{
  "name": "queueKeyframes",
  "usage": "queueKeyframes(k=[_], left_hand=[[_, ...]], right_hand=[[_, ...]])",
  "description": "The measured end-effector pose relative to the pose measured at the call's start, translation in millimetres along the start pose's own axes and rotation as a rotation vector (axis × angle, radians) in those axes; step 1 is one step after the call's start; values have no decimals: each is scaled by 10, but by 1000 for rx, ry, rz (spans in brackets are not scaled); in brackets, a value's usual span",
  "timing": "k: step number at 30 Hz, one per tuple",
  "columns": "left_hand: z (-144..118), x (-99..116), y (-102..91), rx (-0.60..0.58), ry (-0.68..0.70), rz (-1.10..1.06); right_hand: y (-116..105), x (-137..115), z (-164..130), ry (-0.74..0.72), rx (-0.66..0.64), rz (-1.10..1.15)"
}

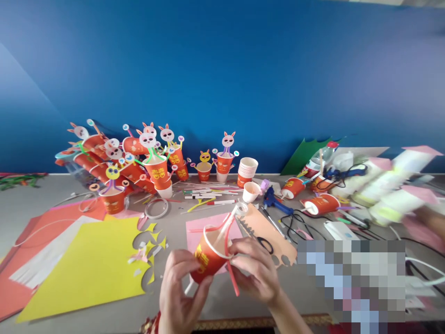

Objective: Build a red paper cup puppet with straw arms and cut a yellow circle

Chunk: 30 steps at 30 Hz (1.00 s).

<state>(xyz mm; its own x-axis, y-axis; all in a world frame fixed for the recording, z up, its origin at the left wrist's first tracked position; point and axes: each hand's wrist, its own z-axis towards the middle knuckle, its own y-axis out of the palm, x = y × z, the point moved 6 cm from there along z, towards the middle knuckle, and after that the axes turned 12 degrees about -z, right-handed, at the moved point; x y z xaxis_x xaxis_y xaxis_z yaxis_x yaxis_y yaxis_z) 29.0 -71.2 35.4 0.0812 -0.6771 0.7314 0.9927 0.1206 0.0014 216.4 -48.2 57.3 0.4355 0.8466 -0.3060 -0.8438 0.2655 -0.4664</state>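
Observation:
Tilted over the near middle of the table is a red paper cup (208, 260) with gold lettering. My left hand (182, 283) grips it from the left, thumb and fingers around the wall. A red pipe cleaner (232, 278) crosses the cup's right rim, one end hanging down outside. The fingers of my right hand (255, 269) are closed on that pipe cleaner where it meets the rim. Pale strips (224, 227) and further red lengths stick up out of the cup. A white stick (189, 286) shows below its base.
Yellow card (93, 264) with cut-out edges lies left. Several cup figures with animal heads (156, 171) stand behind it. Stacked cups (247, 169), markers (208, 197), a blue glue gun (274, 202) and black scissors (266, 245) lie beyond my hands. Cables and another person's hand (431, 222) are at right.

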Motion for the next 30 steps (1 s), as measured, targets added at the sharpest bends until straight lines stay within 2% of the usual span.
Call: queueKeyframes(k=[2,4,7,9,15,22,30], left_hand=[[126,86,48,-96,72,163],[240,151,131,-245,109,261],[326,216,254,-457,120,254],[346,235,293,-512,99,207],[384,250,302,-470,71,179],[409,243,286,-375,59,223],[416,287,288,-368,52,239]], right_hand=[[13,-32,3,-4,12,-17],[10,-64,-9,-27,14,-55],[-13,-97,-57,-83,-1,-146],[-26,-110,-98,-119,-14,-211],[-10,-97,-155,-114,-63,-234],[-34,-125,-61,-130,-63,-219],[9,-95,-99,-131,-36,-202]])
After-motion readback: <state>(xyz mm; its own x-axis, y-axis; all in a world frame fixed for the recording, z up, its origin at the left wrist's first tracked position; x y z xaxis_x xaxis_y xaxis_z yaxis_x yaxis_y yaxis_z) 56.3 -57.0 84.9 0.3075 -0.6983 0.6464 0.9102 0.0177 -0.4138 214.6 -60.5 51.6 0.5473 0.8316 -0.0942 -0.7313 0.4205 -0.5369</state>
